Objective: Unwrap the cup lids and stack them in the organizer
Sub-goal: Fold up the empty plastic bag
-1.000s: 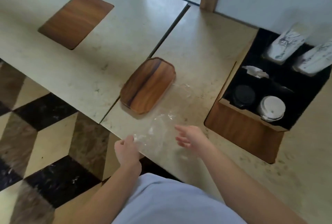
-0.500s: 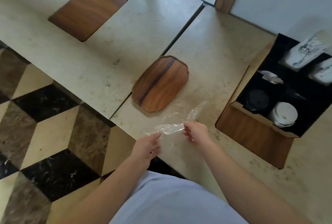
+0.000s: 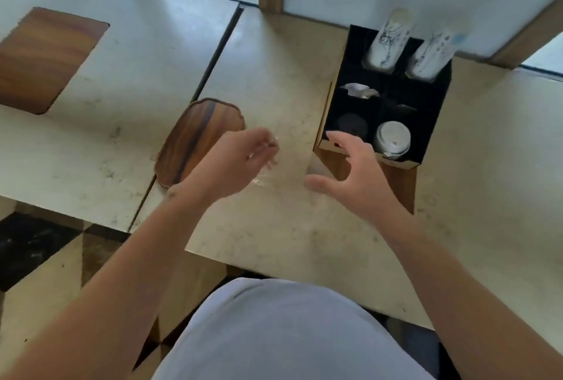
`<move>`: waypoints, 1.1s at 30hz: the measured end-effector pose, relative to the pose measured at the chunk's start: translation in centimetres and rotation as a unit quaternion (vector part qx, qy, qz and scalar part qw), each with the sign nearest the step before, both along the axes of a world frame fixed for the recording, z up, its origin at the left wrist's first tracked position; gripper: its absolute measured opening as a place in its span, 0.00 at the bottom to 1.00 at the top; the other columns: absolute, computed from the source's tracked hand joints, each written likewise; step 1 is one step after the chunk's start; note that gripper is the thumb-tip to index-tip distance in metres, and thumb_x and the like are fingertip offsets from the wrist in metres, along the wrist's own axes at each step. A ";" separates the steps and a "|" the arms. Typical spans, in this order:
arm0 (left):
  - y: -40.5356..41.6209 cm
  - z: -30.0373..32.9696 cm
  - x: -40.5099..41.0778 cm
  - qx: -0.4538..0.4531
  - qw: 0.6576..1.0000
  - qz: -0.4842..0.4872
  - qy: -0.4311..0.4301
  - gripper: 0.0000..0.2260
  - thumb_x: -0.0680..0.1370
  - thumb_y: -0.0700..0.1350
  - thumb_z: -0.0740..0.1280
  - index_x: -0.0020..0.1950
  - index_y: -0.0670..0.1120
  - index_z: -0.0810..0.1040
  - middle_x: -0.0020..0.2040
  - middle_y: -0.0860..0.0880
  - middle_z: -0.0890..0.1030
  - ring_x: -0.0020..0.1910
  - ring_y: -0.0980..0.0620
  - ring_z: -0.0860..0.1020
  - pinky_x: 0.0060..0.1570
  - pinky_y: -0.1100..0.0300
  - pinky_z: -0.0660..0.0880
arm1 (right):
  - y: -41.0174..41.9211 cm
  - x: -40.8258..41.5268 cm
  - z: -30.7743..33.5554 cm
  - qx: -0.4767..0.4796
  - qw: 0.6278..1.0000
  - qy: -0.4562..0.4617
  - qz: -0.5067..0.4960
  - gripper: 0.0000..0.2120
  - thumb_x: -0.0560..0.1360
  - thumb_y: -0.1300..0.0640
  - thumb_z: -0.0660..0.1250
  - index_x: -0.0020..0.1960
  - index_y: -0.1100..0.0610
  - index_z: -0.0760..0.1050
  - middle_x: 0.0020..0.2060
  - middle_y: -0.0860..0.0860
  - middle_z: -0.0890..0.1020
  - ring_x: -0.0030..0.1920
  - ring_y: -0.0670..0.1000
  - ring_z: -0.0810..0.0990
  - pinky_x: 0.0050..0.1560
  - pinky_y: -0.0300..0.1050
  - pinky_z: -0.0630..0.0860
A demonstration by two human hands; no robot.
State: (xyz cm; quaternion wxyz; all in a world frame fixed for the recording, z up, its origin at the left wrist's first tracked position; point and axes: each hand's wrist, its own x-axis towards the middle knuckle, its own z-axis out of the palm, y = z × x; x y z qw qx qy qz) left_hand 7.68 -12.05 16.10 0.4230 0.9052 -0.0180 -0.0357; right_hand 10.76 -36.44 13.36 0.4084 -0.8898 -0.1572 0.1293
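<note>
Inside the organizer (image 3: 323, 123): white lids (image 3: 393, 138); black lids (image 3: 352, 126)

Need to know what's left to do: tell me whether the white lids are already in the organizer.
Yes, a stack of white lids sits in the front right compartment of the organizer.

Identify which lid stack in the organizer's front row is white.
The white lids, in the front-right compartment of the organizer; the black lids sit to their left.
</note>
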 end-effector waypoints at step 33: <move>-16.0 -1.7 7.3 -0.282 0.952 -0.053 0.106 0.11 0.77 0.58 0.71 0.51 0.53 0.88 0.47 0.48 0.88 0.50 0.50 0.86 0.53 0.58 0.82 | -11.8 7.1 5.1 -0.042 0.998 -0.051 0.010 0.20 0.74 0.36 0.70 0.58 0.48 0.83 0.48 0.42 0.86 0.47 0.41 0.83 0.51 0.43 0.82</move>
